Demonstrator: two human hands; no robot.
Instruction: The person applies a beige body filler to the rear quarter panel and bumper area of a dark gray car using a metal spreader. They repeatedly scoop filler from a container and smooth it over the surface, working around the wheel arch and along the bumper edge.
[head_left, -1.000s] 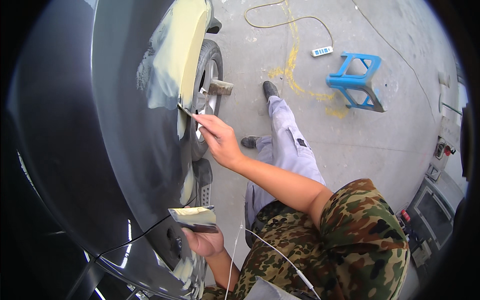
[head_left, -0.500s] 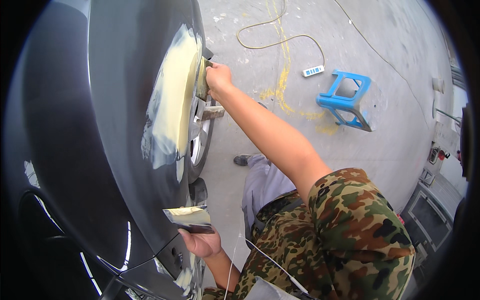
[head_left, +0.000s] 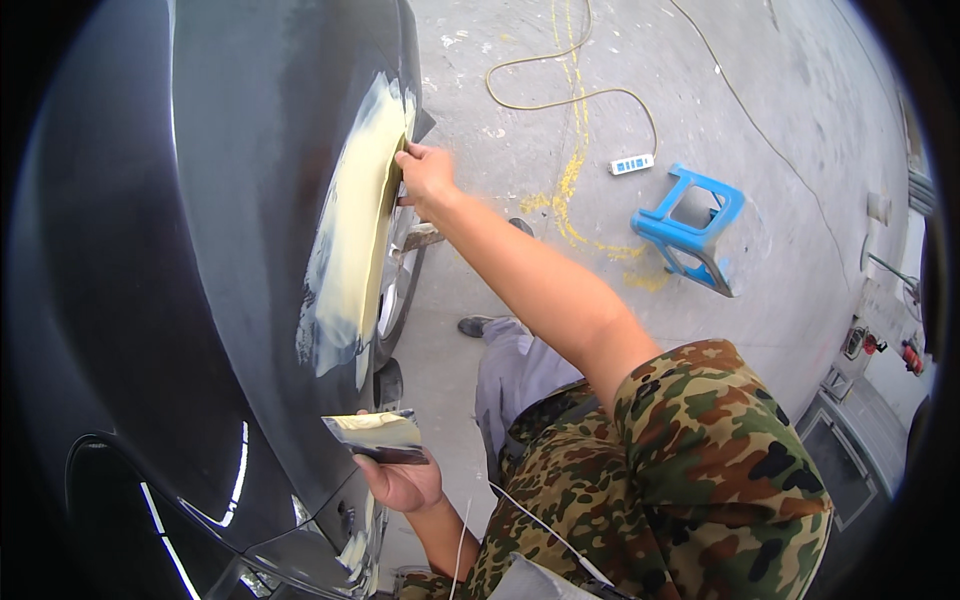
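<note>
Gripping a flat, dark-edged plate [head_left: 376,432], the left hand [head_left: 400,487] is cupped low beside the car, palm turned up, thumb along the near edge and the fingers mostly hidden beneath. The plate's long axis runs left to right, dipping slightly toward the right; cream filler coats its upper part, while the strip nearest the hand is dark. The left forearm rises from the lower edge, leaning leftward. The camouflage shirt [head_left: 720,450] fills the space to its right.

Farther out, a long patch of cream filler [head_left: 352,240] lies on the dark car panel [head_left: 250,200], above the wheel [head_left: 397,300]. Its long axis runs away from the person, the far end leaning a little right, and its edges thin to smears. At the far right edge of the patch, the right hand [head_left: 428,180] is pinched on a thin olive spreader [head_left: 396,165], seen almost edge-on and partly hidden by the fingers. The right arm reaches up and leftward, nearly straight, the back of the hand facing up.

Beyond, on the grey floor, stand a blue stool [head_left: 683,230] and, just past it, a white power strip [head_left: 632,163].
</note>
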